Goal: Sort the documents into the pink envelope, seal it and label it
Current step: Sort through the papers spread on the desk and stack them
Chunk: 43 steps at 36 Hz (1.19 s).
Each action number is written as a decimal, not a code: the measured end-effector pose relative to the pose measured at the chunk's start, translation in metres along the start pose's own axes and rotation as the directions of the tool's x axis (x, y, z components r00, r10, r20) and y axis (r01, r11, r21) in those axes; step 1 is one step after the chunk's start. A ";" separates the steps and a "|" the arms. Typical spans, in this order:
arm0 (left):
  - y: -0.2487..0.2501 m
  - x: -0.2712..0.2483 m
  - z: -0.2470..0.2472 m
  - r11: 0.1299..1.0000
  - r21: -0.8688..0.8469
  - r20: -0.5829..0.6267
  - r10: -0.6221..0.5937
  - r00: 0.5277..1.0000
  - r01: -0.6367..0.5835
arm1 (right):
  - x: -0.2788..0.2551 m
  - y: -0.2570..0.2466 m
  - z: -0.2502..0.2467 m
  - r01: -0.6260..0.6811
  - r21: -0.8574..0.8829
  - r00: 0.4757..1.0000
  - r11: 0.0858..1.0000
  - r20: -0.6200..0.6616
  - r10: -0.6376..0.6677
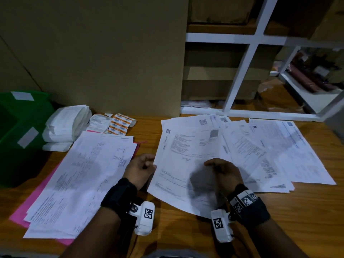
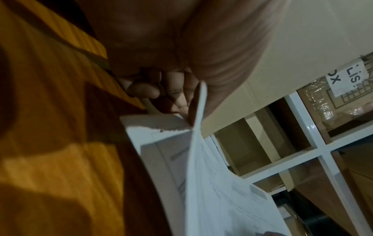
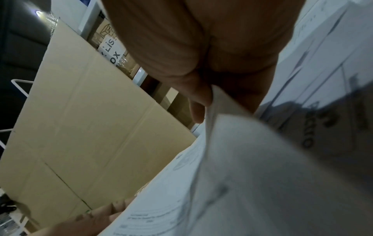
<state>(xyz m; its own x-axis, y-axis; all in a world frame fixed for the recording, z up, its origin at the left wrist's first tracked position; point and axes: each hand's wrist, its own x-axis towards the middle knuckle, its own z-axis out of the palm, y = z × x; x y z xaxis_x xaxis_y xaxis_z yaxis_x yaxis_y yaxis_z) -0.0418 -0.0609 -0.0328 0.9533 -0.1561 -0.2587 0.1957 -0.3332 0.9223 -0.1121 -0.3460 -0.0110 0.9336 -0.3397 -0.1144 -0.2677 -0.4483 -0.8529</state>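
A printed white sheet (image 1: pixel 178 175) is held over the wooden table between both hands. My left hand (image 1: pixel 143 167) pinches its left edge; the left wrist view shows the thumb and curled fingers (image 2: pixel 145 91) closed on that sheet (image 2: pixel 212 183). My right hand (image 1: pixel 221 171) grips the sheet's right part, with the paper (image 3: pixel 252 167) caught under the thumb (image 3: pixel 198 102). A pink envelope (image 1: pixel 35 198) lies at the left, mostly covered by a stack of documents (image 1: pixel 83 179). More loose documents (image 1: pixel 260 149) are spread at the right.
A green bin (image 1: pixel 16 131) stands at the far left. White packets (image 1: pixel 65 127) and a strip of orange labels (image 1: pixel 119 125) lie behind the left stack. A tall cardboard sheet (image 1: pixel 104 53) and a white shelf frame (image 1: pixel 249 58) with boxes rise at the back.
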 end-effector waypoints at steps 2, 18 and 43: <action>-0.002 0.003 -0.001 0.999 0.033 -0.013 -0.009 1.000 0.009 | 0.000 0.000 -0.001 0.008 -0.033 0.999 0.999 -0.039 -0.010; 0.017 -0.010 -0.011 0.921 0.388 -0.160 0.044 0.986 0.021 | 0.004 0.014 -0.034 -0.089 -0.223 0.993 0.971 -0.091 0.070; 0.006 -0.013 -0.007 0.958 0.279 0.112 0.037 0.993 -0.067 | 0.001 0.019 0.007 -0.090 -0.074 0.996 0.993 0.009 0.091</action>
<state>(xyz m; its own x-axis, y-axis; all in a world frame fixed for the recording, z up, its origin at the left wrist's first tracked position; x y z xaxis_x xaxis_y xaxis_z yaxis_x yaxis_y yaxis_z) -0.0514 -0.0541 -0.0221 0.9280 -0.2716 -0.2552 0.0595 -0.5682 0.8207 -0.1142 -0.3493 -0.0311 0.9075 -0.3716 -0.1957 -0.3672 -0.4757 -0.7993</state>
